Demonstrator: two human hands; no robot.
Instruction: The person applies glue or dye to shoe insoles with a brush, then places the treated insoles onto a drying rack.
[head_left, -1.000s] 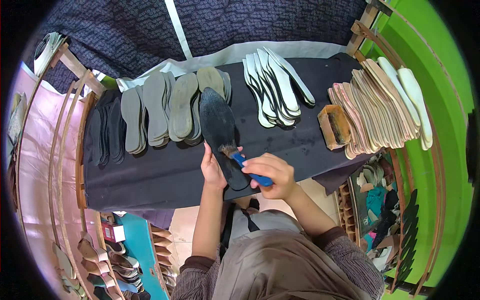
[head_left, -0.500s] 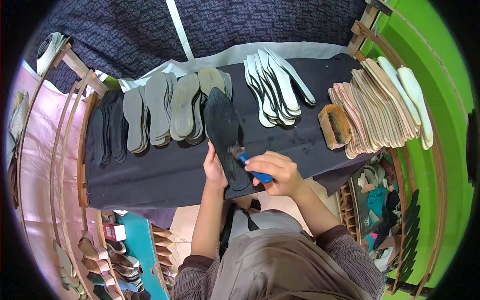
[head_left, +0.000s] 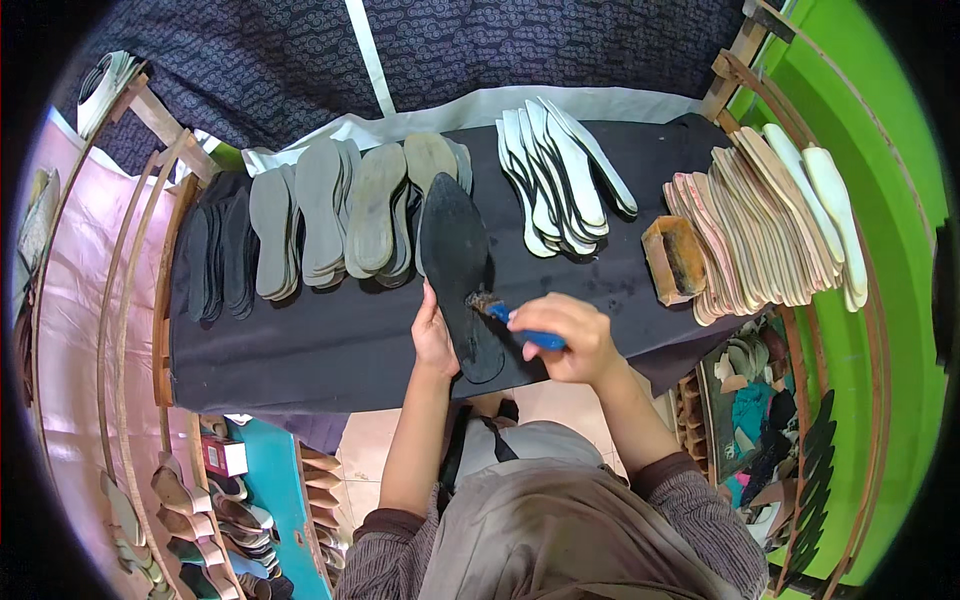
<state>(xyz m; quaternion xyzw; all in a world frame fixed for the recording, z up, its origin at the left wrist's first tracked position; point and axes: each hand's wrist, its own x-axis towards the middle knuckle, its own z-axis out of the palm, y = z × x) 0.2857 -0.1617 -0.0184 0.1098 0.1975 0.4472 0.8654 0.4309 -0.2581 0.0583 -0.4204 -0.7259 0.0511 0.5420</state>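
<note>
A black shoe sole (head_left: pixel 452 235) is held by its left edge in my left hand (head_left: pixel 434 338), its wide end pointing away from me over the dark cloth. My right hand (head_left: pixel 570 335) grips a blue-handled brush (head_left: pixel 541 339). The brush's bristles touch the sole's narrow middle, on its right side. The part of the sole nearest me looks dark and slightly shiny. Behind the sole stand grey sole pieces (head_left: pixel 377 210) in overlapping rows. My left fingers are partly hidden beneath the sole.
White-topped sole pieces (head_left: pixel 565 175) lie fanned out at the back. To the right, an open box-like container (head_left: pixel 674 262) with brown residue stands beside a row of beige sole pieces (head_left: pixel 755 230). Black sole pieces (head_left: pixel 205 262) rest at the left. Wooden racks (head_left: pixel 170 290) flank the table (head_left: pixel 300 360).
The brush has moved a little, with its handle now lying flatter and farther right. My right hand has shifted right. The sole stays in my left hand. The view has tilted slightly.
</note>
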